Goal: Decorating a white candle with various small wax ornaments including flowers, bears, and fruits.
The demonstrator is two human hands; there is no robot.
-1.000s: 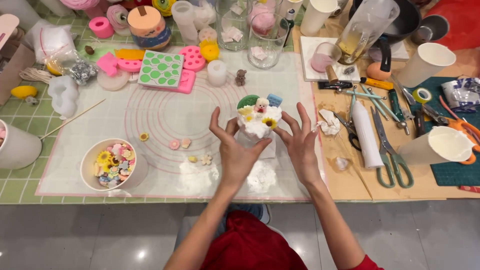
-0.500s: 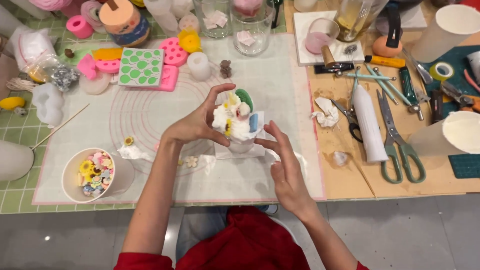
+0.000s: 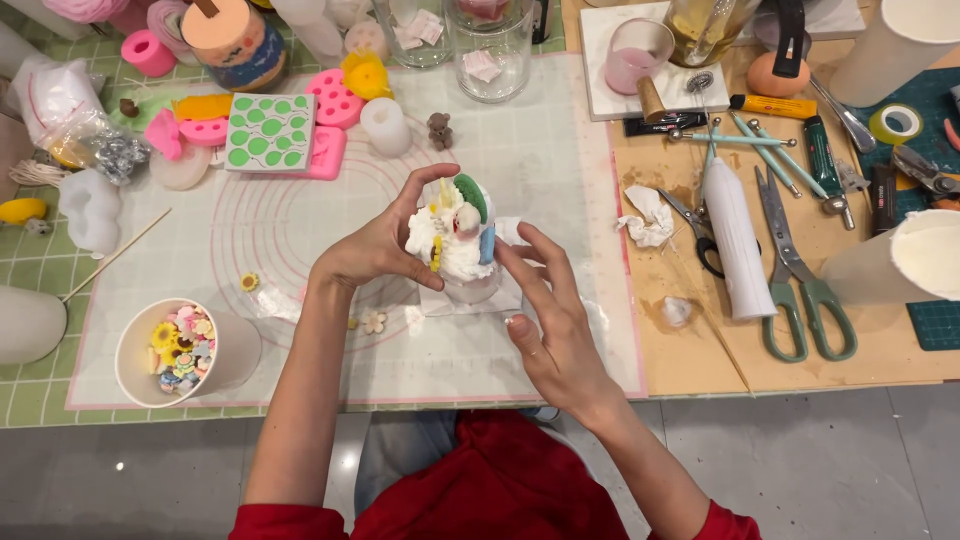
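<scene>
While hands point(image 3: 380, 250) point(image 3: 550, 320) cup it — cream-topped cup point(image 3: 458, 250).

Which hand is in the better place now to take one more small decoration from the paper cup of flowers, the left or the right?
Probably the left hand: the paper cup stands on its side. But it now grips the cream-topped piece, which the right hand touches.

Grey tiled floor point(image 3: 850, 470), glossy, small light glints. Worktable point(image 3: 690, 370) above: tan top, green checked cloth point(image 3: 30, 270) at left.
</scene>
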